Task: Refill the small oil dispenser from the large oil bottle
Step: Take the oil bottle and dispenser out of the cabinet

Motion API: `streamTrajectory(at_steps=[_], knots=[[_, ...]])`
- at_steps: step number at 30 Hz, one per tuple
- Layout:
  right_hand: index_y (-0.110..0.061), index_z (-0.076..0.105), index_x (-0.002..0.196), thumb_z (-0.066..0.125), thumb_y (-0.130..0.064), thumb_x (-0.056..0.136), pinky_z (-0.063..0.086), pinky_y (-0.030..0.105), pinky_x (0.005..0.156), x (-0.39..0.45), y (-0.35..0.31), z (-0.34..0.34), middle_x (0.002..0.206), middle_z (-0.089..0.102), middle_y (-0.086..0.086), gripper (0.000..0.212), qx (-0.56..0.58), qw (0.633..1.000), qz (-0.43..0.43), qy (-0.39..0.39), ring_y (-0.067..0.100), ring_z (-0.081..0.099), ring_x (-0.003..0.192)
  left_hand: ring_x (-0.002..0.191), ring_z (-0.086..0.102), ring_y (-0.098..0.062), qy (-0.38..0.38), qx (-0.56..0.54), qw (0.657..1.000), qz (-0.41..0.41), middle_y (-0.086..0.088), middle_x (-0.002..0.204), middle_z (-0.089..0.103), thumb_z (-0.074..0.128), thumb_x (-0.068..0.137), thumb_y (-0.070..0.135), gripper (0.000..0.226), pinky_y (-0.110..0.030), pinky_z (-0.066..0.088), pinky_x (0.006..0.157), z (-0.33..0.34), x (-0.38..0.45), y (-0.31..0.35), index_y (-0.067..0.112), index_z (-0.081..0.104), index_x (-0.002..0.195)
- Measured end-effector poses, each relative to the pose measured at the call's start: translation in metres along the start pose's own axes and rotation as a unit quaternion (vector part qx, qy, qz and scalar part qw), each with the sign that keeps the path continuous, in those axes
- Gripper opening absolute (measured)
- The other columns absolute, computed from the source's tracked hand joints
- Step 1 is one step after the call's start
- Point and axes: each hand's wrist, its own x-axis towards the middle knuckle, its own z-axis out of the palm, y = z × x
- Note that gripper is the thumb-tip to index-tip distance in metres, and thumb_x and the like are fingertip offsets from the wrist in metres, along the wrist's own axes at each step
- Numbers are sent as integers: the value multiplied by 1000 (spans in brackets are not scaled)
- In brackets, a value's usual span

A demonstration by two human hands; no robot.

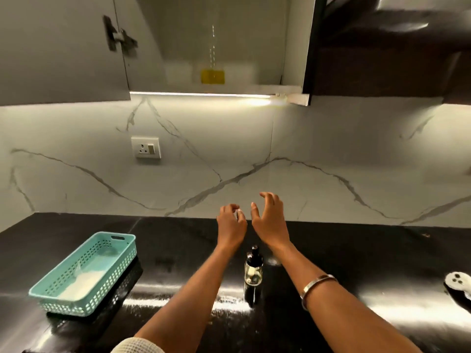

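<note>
Both hands, left (230, 222) and right (270, 220), are raised empty with fingers loosely spread. The small oil dispenser (253, 271) stands upright mid-table; the large oil bottle (212, 72) sits blurred in the open cabinet (270, 88) above. Best to grip it with 2 hands, low on its body.

— What are we wearing on our arms?

— Both forearms are bare. We have a plain silver metal bangle (316, 289) on the right wrist (277, 244).

— And sleeves?

— A cream, waffle-textured fabric sleeve edge (137, 345) shows at our left elbow.
</note>
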Motion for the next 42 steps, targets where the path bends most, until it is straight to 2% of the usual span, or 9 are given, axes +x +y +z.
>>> streamTrajectory(at_steps=[5,11,15,18,21,26,32,37,42], knots=[[-12,43,136,51,-33,97,32,20,95,35,-56,-32,136,47,8,45,8,998,-56,31,20,45,125,110,52,-25,44,26,996,76,-11,115,56,47,98,18,22,-36,44,96,-31,24,62,8,57,115],[-10,45,136,49,-30,98,32,28,106,76,-124,-68,141,47,8,43,39,992,-111,55,22,42,131,119,46,-23,101,39,980,166,-10,125,52,44,100,17,26,-33,39,99,-80,48,132,7,54,121],[-7,46,134,47,-25,98,32,26,103,103,-161,-89,138,48,8,40,43,983,-162,68,21,43,129,111,49,-25,137,39,961,237,-13,116,54,45,97,14,22,-31,37,93,-110,65,170,3,56,114],[-4,47,133,47,-22,98,34,29,102,125,-185,-101,134,49,12,40,39,978,-192,78,24,45,125,104,54,-29,169,37,943,283,-17,111,57,49,95,10,21,-36,40,94,-129,82,196,-1,58,110],[-3,49,129,46,-19,97,34,26,96,148,-205,-108,129,52,14,36,43,974,-206,79,25,49,119,103,54,-31,175,47,934,307,-17,111,57,48,95,10,20,-40,43,91,-144,101,218,0,58,110],[-4,49,131,46,-19,97,34,23,92,189,-231,-113,131,52,14,37,11,971,-227,77,25,50,121,106,52,-27,165,86,932,310,-15,115,56,46,97,14,22,-29,41,86,-158,142,241,2,57,112],[0,49,127,45,-19,96,39,28,89,250,-244,-98,127,53,19,36,-35,973,-223,49,29,52,115,103,54,-29,155,125,929,313,-18,111,57,47,97,17,22,-29,39,82,-168,208,250,1,58,106],[3,52,121,43,-20,98,42,35,91,301,-249,-72,121,56,21,34,-57,973,-218,45,32,54,111,106,54,-29,148,158,925,314,-17,115,57,48,97,22,26,-29,39,82,-172,267,249,3,58,111],[2,49,126,45,-25,99,41,34,93,346,-247,-51,126,53,21,38,-76,977,-195,40,32,52,115,110,54,-29,126,145,949,251,-16,121,56,49,97,23,31,-39,46,95,-174,320,247,2,55,119]])
